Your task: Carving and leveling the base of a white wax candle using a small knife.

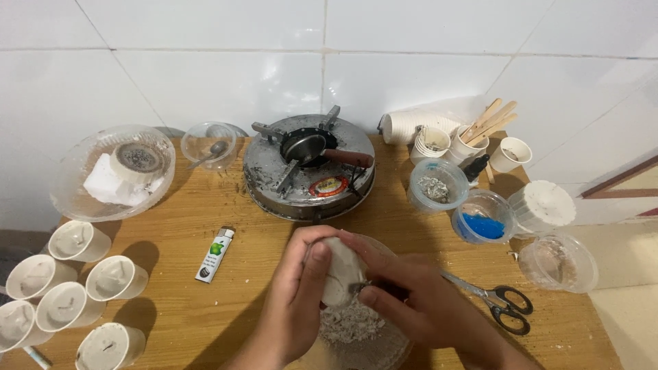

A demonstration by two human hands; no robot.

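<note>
Both hands met low at the table's [205, 205] near edge, over a clear bowl [394, 346] of white-grey crumbs. Left hand [298, 305] was curled around a pale lump [340, 274], thumb lying up its front. Right hand [418, 301] pinched a small metal tool against the lump's lower edge; what kind of tool could not be told, since the fingers hid most of it.

Scissors [497, 299] lay just right of the right hand, handles away from the bowl. A lighter [216, 255] lay to the left of the hands. Six paper cups [79, 240] filled with pale wax and wicks stood grouped at the left edge. Behind the hands sat a round metal stove [308, 181] with a small pan [305, 147] on it, handle pointing right. A large clear bowl [113, 171] with white blocks stood at far left, a smaller bowl with a spoon [209, 144] beside it. Right of the stove stood tubs, one holding blue bits [483, 223], and cups with wooden sticks [490, 123].
</note>
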